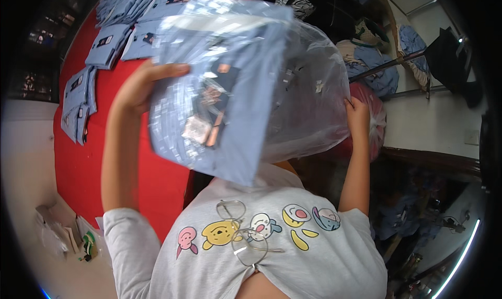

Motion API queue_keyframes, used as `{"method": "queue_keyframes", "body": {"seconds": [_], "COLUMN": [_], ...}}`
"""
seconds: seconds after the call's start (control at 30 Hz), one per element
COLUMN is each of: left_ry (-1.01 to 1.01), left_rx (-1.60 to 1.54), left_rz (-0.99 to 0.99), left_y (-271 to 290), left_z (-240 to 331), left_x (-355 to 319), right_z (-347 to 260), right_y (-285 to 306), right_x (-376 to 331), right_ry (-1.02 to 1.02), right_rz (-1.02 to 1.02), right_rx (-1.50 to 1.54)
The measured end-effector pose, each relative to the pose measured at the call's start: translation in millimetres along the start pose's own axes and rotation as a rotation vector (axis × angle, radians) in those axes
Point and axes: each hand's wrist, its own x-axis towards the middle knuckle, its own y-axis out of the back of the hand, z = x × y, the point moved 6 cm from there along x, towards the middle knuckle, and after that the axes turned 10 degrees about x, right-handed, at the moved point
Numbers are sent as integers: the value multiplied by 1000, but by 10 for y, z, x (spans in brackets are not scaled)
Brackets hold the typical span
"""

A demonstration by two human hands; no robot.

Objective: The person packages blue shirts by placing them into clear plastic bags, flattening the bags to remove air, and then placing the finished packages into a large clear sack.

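Red table (78,163) fills the left half of the view, running from the top edge down to the person's chest. Along its far and left sides lie folded blue garments (107,45), each with a dark tag on top; some overlap in loose stacks, 1 group hangs near the left edge.

White shirt (293,257) of the person takes the lower middle, with a row of cartoon prints across the chest. Wire glasses (243,231) hang at the collar, folded.

Clear bag (308,95) is held up in front of the chest, above the table's right edge, mouth toward the left. Inside and partly sticking out at its left end is a folded blue garment, the bundle (209,105), wrapped in its own crinkled film, dark tag showing through.

Left hand (141,87) grips the bundle at its left edge, thumb on top, fingers behind it and hidden. Right hand (357,116) clutches the bag's right side, fingers pressed into the plastic.

Right of the bag: a heap of blue and dark clothes (376,64) behind a metal bar (387,65), against a pale wall.

Bottom left, on pale floor: small packets and paper scraps (68,236).
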Motion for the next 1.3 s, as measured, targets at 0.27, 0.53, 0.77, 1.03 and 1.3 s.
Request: {"method": "queue_keyframes", "body": {"seconds": [0.27,0.53,0.77,1.03,1.3], "left_ry": [443,437,264,167,-165], "left_rx": [-10,231,1141,110,-547], "left_rz": [-366,-21,-581,-732,518], "left_y": [-1702,-2373,-1799,-1032,2282], "left_z": [-1498,-2619,-3507,-1836,-2515], "left_x": [2074,2990,2559,241,-653], "right_z": [17,492,610,619,-245], "right_y": [433,554,583,422,-191], "right_x": [-74,-56,126,450,785], "right_ry": [-309,-420,-335,-10,77], "right_rz": [1,91,162,168,21], "right_rx": [569,756,487,98,14]}}
